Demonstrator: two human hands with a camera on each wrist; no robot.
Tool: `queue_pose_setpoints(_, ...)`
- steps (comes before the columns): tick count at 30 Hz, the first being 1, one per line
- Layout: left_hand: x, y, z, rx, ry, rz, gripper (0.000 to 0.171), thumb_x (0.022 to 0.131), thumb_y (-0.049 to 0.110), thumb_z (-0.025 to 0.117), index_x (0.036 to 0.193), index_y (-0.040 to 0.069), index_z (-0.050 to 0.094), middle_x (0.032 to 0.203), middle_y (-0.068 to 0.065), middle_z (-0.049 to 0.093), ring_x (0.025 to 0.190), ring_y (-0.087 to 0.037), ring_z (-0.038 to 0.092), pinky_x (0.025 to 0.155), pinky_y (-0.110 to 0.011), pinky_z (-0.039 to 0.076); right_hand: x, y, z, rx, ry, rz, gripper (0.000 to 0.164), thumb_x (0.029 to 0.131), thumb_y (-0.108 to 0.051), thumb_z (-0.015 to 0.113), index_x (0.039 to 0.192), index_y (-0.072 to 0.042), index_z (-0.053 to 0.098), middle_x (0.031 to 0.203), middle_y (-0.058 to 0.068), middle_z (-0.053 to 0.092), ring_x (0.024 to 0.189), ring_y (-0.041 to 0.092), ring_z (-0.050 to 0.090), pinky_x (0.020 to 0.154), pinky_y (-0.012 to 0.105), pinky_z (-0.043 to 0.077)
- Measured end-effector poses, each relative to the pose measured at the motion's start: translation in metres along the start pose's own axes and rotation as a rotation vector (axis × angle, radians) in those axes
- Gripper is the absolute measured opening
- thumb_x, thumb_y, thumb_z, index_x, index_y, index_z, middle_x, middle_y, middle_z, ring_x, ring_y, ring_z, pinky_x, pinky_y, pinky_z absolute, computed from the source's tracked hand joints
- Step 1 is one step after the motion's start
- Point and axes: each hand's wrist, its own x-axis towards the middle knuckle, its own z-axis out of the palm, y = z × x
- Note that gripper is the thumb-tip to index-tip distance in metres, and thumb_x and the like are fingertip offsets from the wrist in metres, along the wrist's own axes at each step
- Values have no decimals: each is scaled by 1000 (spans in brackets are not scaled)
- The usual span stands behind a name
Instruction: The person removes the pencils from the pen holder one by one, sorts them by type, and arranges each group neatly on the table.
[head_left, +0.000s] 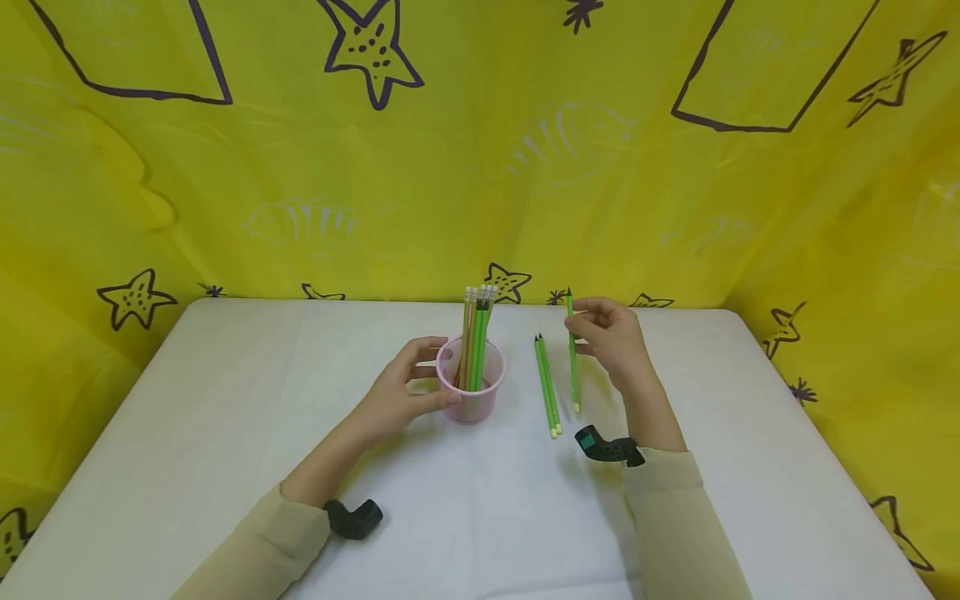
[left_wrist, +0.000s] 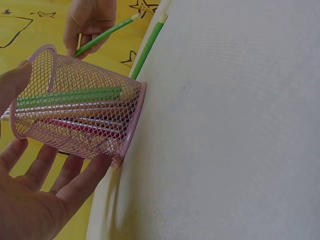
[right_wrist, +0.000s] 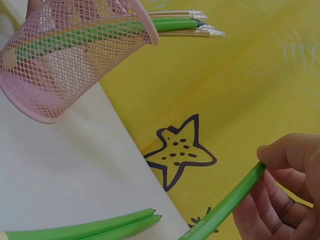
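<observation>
A pink mesh pencil cup [head_left: 480, 408] stands upright on the table with brown and green pencils [left_wrist: 75, 95] in it. My left hand [head_left: 408, 392] holds the cup from the left, its thumb near the rim and its fingers around the far side. To the right, my right hand [head_left: 611, 337] pinches a green pencil [right_wrist: 225, 207] between thumb and fingers, near its dark pointed end. That pencil stands nearly upright, tip up and yellowish end down. Between cup and right hand, two green pencils [head_left: 547, 387] lie side by side on the table, dark tips toward the back.
A white cloth covers the table [head_left: 225, 433]. Behind it and along both sides hangs a yellow curtain [head_left: 450, 183] printed with stars and fish. A dark wrist camera [head_left: 352, 518] is worn at the left cuff and another camera [head_left: 607, 447] at the right one.
</observation>
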Motion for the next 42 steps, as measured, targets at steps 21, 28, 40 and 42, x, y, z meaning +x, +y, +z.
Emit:
queue_pose_setpoints(21, 2, -2, 0, 9, -10, 23, 77, 82, 26, 84, 145, 27, 41, 145, -7, 49, 130, -34, 53, 99, -49, 53, 10, 20, 2, -185, -81, 160, 35, 97, -18, 65, 128, -5, 58, 111, 17, 64, 93, 27, 65, 75, 32, 61)
queue_pose_setpoints(28, 2, -2, 0, 9, -8, 14, 76, 81, 25, 84, 144, 29, 42, 144, -4, 50, 130, -31, 53, 99, -49, 53, 10, 27, 3, -196, -87, 175, 36, 97, -19, 64, 129, -5, 58, 113, 17, 63, 94, 27, 65, 75, 31, 61)
queue_pose_setpoints(40, 0, -2, 0, 5, -6, 6, 75, 82, 26, 84, 144, 29, 42, 144, -3, 50, 130, -31, 53, 99, -48, 53, 11, 36, 6, -176, -120, 246, 39, 96, -19, 65, 131, -6, 57, 108, 16, 60, 85, 22, 64, 70, 28, 61)
queue_pose_setpoints(42, 0, -1, 0, 4, -5, 2, 75, 81, 27, 84, 143, 30, 42, 143, -1, 50, 130, -29, 53, 99, -48, 53, 11, 37, 6, -167, -122, 247, 39, 96, -18, 65, 131, -6, 57, 106, 16, 60, 83, 21, 64, 69, 29, 61)
